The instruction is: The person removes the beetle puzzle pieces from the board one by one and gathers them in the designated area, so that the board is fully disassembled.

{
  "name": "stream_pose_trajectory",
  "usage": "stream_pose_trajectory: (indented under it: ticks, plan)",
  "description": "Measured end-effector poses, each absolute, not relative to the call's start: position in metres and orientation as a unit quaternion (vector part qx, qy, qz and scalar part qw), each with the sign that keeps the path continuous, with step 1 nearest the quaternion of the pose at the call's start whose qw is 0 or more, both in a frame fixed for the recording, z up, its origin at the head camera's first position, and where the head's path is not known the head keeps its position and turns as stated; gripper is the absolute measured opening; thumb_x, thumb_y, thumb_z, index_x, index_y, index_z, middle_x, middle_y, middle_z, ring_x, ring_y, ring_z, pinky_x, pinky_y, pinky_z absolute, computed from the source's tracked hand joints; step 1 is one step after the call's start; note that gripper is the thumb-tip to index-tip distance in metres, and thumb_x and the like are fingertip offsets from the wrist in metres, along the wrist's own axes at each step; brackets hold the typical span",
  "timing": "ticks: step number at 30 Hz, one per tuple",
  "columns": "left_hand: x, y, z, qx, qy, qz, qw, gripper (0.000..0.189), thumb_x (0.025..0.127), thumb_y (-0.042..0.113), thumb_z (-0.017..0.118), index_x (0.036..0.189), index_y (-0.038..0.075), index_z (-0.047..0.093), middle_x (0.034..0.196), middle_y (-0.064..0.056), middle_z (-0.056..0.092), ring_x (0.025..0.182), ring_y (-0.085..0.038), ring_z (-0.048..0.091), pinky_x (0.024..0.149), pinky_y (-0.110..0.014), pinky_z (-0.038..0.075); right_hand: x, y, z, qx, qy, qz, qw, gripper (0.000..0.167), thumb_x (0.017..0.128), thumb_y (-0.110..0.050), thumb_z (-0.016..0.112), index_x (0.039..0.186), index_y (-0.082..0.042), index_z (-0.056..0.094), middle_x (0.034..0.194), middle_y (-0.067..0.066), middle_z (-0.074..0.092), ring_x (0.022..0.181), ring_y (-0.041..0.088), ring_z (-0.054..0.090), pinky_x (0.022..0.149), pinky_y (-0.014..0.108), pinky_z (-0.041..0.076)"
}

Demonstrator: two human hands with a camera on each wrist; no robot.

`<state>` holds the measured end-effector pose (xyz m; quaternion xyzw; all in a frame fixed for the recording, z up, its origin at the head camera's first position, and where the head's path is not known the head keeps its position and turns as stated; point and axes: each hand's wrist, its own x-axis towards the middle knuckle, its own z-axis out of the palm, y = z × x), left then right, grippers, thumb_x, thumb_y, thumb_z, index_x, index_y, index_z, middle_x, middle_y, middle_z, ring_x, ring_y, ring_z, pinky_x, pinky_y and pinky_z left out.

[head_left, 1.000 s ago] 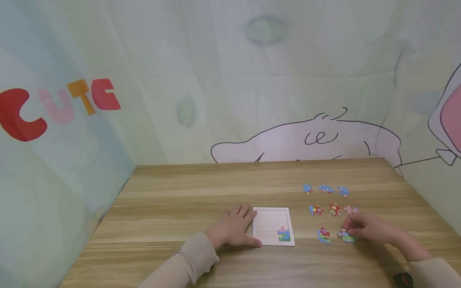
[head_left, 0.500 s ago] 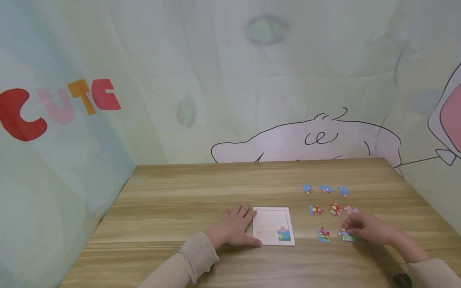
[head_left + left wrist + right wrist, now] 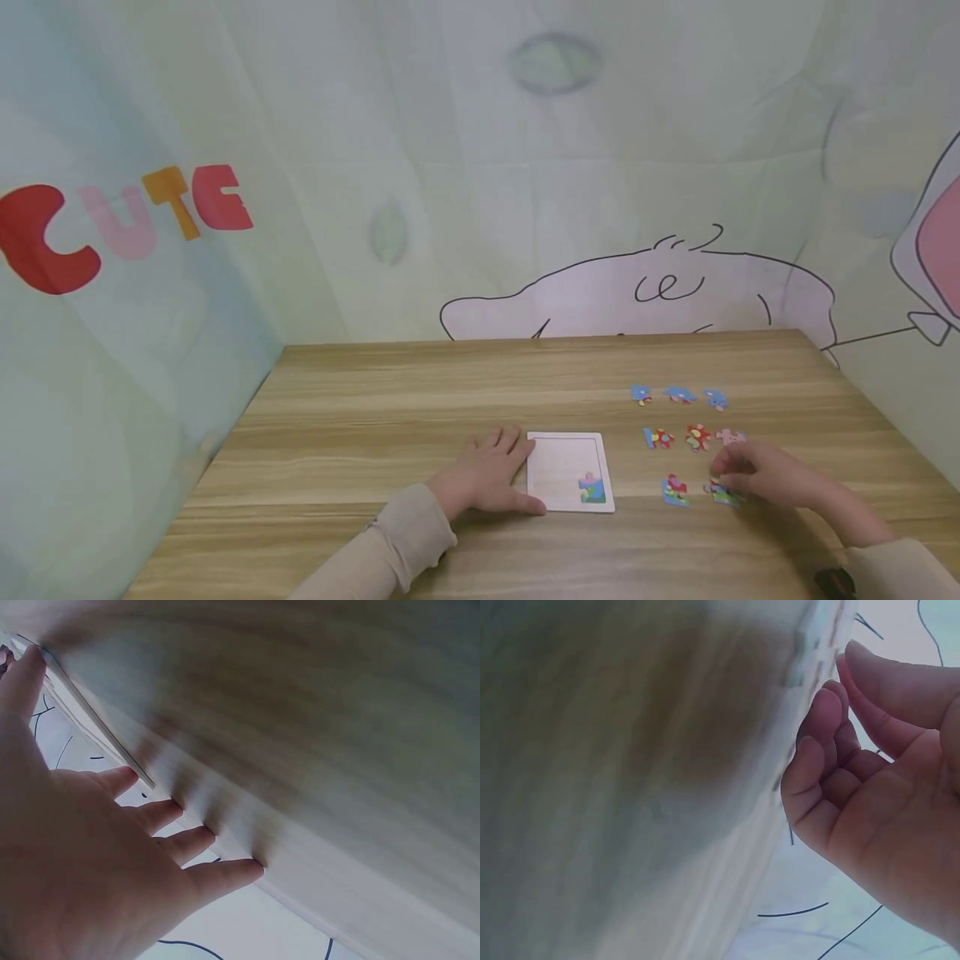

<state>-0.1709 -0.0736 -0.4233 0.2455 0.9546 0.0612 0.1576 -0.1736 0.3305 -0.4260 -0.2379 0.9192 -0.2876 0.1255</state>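
Observation:
A white square puzzle tray (image 3: 558, 467) lies on the wooden table, with one blue and green puzzle piece (image 3: 592, 488) in its lower right corner. My left hand (image 3: 487, 473) rests at the tray's left side, fingers spread. In the left wrist view the thumb of my left hand (image 3: 97, 847) and one finger touch the tray's edge (image 3: 97, 720). My right hand (image 3: 772, 473) is over a green, red and blue puzzle piece (image 3: 726, 494) and pinches it between thumb and index finger, partly covering it. The right wrist view shows the other fingers of my right hand (image 3: 877, 765) curled.
Several loose puzzle pieces lie in rows right of the tray: a red and green piece (image 3: 675, 490), a red flower piece (image 3: 697, 437), a pink piece (image 3: 731, 437) and a blue piece (image 3: 679, 394) among them. A printed cloth (image 3: 480, 183) hangs behind the table (image 3: 390, 392).
My right fingertips have shifted very slightly left over the puzzle piece, and its visible part looks a little different. My left hand and the tray have stayed in place.

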Motion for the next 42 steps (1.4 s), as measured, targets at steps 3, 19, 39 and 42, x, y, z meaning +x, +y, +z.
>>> stream_pose_trajectory:
  ticks: [3, 19, 39, 42]
  plan:
    - [-0.171, -0.073, -0.424, 0.243, 0.955, 0.061, 0.16, 0.098, 0.079, 0.075, 0.055, 0.153, 0.017, 0.028, 0.16, -0.011, 0.02, 0.146, -0.035, 0.017, 0.111, -0.062, 0.021, -0.173, 0.326, -0.422, -0.239, 0.922, -0.283, 0.111, 0.009, 0.087, -0.012, 0.067, 0.093, -0.005, 0.064, 0.089, -0.002, 0.063, 0.08, -0.002, 0.051, 0.068, 0.024, 0.045]
    - [-0.175, -0.074, -0.43, 0.244, 0.955, 0.06, 0.156, 0.098, 0.079, 0.076, 0.054, 0.153, 0.017, 0.028, 0.16, -0.011, 0.018, 0.146, -0.035, 0.016, 0.111, -0.062, 0.021, -0.174, 0.289, -0.397, -0.277, 0.905, -0.302, 0.114, 0.014, 0.091, -0.009, 0.062, 0.103, -0.002, 0.062, 0.095, 0.001, 0.064, 0.084, 0.0, 0.054, 0.07, 0.024, 0.05]
    - [-0.171, -0.075, -0.425, 0.252, 0.952, 0.072, 0.157, 0.098, 0.08, 0.074, 0.056, 0.153, 0.015, 0.028, 0.16, -0.012, 0.019, 0.146, -0.037, 0.016, 0.111, -0.063, 0.02, -0.175, 0.235, -0.383, -0.305, 0.881, -0.334, 0.139, 0.026, 0.092, -0.019, 0.064, 0.111, -0.001, 0.061, 0.092, -0.002, 0.063, 0.077, 0.005, 0.055, 0.066, 0.023, 0.049]
    - [-0.171, -0.075, -0.425, 0.251, 0.953, 0.069, 0.156, 0.098, 0.079, 0.074, 0.055, 0.153, 0.015, 0.028, 0.16, -0.011, 0.018, 0.146, -0.036, 0.016, 0.111, -0.063, 0.02, -0.176, 0.229, -0.382, -0.31, 0.88, -0.333, 0.137, 0.027, 0.091, -0.021, 0.066, 0.11, -0.002, 0.062, 0.092, -0.003, 0.061, 0.078, 0.006, 0.055, 0.066, 0.024, 0.049]
